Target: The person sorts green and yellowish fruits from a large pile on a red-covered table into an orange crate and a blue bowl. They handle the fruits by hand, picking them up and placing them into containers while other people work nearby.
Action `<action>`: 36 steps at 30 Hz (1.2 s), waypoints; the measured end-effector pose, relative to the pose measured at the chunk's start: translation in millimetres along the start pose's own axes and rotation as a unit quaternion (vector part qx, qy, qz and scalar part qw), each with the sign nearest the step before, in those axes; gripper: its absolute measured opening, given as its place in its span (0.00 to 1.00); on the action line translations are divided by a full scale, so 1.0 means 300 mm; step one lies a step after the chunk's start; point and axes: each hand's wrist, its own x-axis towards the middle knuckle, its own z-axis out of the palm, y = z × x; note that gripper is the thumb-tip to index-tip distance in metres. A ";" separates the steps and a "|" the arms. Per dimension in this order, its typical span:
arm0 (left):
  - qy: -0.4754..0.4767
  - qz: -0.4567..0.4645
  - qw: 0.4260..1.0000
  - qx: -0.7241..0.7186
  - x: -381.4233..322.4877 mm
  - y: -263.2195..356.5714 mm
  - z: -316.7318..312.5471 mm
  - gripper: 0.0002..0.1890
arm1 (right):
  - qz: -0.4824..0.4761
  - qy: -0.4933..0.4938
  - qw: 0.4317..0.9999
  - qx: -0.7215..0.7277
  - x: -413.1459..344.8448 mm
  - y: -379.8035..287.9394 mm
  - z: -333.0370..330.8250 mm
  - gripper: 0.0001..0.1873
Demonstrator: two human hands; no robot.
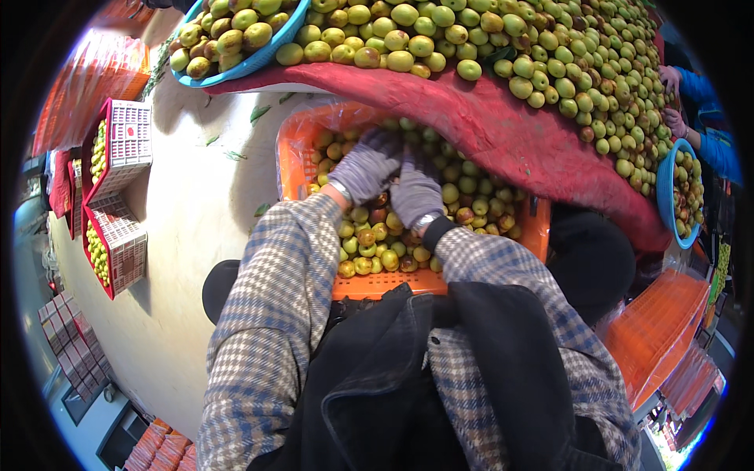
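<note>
An orange plastic crate [389, 285] lined with clear film holds many green and brownish jujube-like fruits [390, 259]. Both hands wear greyish-purple gloves and are down among the fruits near the middle of the crate, close beside each other. My left hand [366, 165] points forward with its fingertips in shadow; whether it grips a fruit is hidden. My right hand [417, 191] lies just to its right, fingers bent forward, and its fingertips are also hard to make out. Beyond the crate, a large heap of the same fruits [565, 70] lies on a red cloth [447, 112].
A blue basket of fruits [283, 41] stands at the upper left, another blue basket [662, 182] at the right. Red-lined white crates of fruit [126, 138] stand on the floor at left. Orange crates [654, 329] lie at lower right. A co-worker's gloved hands [674, 120] touch the heap's right edge.
</note>
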 end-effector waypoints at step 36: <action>0.097 -0.542 0.833 0.053 -0.383 0.067 -0.146 0.25 | -0.035 -0.320 0.896 -0.306 -0.321 0.483 -0.464 0.21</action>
